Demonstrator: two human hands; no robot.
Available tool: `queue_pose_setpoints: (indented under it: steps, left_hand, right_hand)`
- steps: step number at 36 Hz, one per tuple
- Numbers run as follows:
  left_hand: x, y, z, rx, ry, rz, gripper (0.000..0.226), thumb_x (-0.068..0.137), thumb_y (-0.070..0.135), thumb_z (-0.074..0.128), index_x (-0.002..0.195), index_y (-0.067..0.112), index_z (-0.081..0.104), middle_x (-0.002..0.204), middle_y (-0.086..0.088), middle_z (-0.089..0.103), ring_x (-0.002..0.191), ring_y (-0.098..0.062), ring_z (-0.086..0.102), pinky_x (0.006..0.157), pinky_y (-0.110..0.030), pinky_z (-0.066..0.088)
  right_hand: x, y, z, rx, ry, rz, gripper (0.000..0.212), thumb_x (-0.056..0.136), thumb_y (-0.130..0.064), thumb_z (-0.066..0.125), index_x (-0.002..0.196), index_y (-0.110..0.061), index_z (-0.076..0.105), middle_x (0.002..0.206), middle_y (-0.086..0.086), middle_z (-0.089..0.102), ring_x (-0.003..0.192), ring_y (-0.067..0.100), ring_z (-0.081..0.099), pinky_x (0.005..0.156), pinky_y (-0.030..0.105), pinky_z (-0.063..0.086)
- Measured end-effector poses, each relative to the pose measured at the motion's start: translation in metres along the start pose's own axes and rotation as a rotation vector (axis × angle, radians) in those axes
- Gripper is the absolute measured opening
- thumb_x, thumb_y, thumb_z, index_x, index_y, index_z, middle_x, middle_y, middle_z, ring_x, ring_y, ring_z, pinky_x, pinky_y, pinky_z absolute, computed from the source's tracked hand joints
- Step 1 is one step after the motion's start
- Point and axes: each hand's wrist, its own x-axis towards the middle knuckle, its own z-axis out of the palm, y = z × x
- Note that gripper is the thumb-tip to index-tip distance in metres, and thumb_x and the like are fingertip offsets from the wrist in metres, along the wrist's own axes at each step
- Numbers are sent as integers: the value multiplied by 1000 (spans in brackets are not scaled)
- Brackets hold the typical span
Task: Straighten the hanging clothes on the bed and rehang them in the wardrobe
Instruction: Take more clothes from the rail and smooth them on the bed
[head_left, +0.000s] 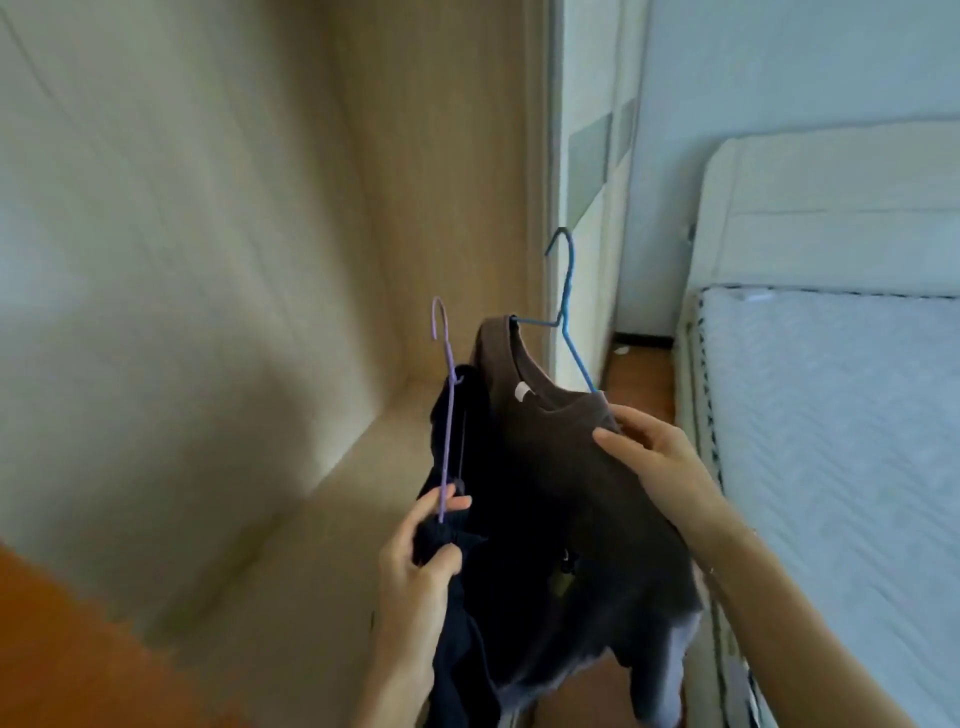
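A brown T-shirt (566, 467) hangs on a blue hanger (569, 312), held up in front of the open wardrobe (260, 260), and the right hand (649, 457) pinches its shoulder — thumb on the front, fingers behind the fabric. Just to its left, touching it, a dark navy garment (462, 597) droops from a purple hanger (445, 405), with the left hand (421, 556) closed around both cloth and hanger wire. The bed (831, 441) lies to the right — its mattress bare.
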Motion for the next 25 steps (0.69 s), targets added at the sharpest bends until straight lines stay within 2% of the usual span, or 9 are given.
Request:
queue_pose_setpoints:
  steps: [3, 5, 7, 10, 13, 16, 19, 23, 25]
  left_hand:
    - [-29, -3, -3, 20, -157, -28, 60, 86, -29, 42, 97, 23, 71, 107, 20, 71, 77, 23, 65, 61, 0, 49]
    - [-47, -5, -5, 4, -267, -37, 61, 86, -26, 43, 98, 25, 73, 120, 8, 71, 109, 6, 66, 79, -14, 52]
    - [-60, -9, -7, -10, -345, -37, 61, 86, -23, 47, 96, 29, 76, 124, 2, 73, 126, -20, 62, 95, -33, 50]
    - [-82, -10, -8, 21, -460, -37, 51, 69, -5, 58, 89, 35, 81, 114, 2, 79, 127, -29, 62, 110, -52, 49]
    - [-109, -13, -8, 108, -623, -3, 53, 75, -12, 56, 104, 25, 80, 100, 19, 81, 126, -25, 63, 111, -48, 49]
    - [-143, -16, -9, 143, -768, 9, 60, 83, -25, 45, 106, 19, 78, 97, 22, 81, 113, -18, 68, 93, -35, 56]
    - [-182, -21, -12, 140, -903, -38, 57, 82, -22, 50, 99, 25, 80, 99, 10, 82, 93, -13, 74, 70, -21, 63]
    - [-242, -30, -18, 159, -1091, -42, 54, 60, 3, 57, 94, 35, 83, 107, 6, 82, 113, -28, 69, 104, -46, 53]
    - [-276, -38, -22, 182, -1170, -42, 55, 57, 4, 58, 93, 36, 83, 104, 5, 82, 111, -28, 69, 102, -46, 51]
  right_hand:
    - [-65, 2, -14, -15, 158, 35, 27, 89, -2, 56, 97, -25, 68, 81, -10, 75, 78, 4, 69, 67, 13, 53]
    - [-109, -3, -27, -75, 268, 28, 27, 88, -3, 56, 98, -25, 69, 79, -12, 74, 78, 2, 68, 69, 13, 53]
    - [-152, -11, -41, -154, 368, 13, 28, 88, -4, 57, 93, -29, 70, 79, -13, 74, 77, 0, 67, 73, 18, 54]
    - [-217, -30, -59, -207, 469, 7, 29, 89, -4, 56, 88, -29, 70, 81, -15, 74, 78, -1, 66, 74, 16, 53]
    - [-279, -46, -70, -228, 571, 30, 28, 89, -6, 56, 87, -30, 71, 81, -13, 74, 77, 2, 68, 70, 15, 55]
    - [-339, -54, -72, -234, 664, 77, 29, 89, -8, 56, 88, -32, 72, 84, -10, 75, 79, 4, 70, 71, 18, 56]
    - [-403, -53, -69, -222, 751, 145, 25, 90, -9, 56, 97, -27, 71, 92, -1, 76, 87, 14, 71, 78, 28, 56]
    - [-499, -48, -63, -187, 863, 213, 20, 89, -9, 58, 100, -19, 71, 95, 5, 75, 89, 17, 70, 81, 30, 55]
    - [-549, -49, -58, -182, 924, 222, 21, 88, -7, 59, 94, -22, 72, 88, 2, 75, 83, 13, 69, 74, 24, 56]
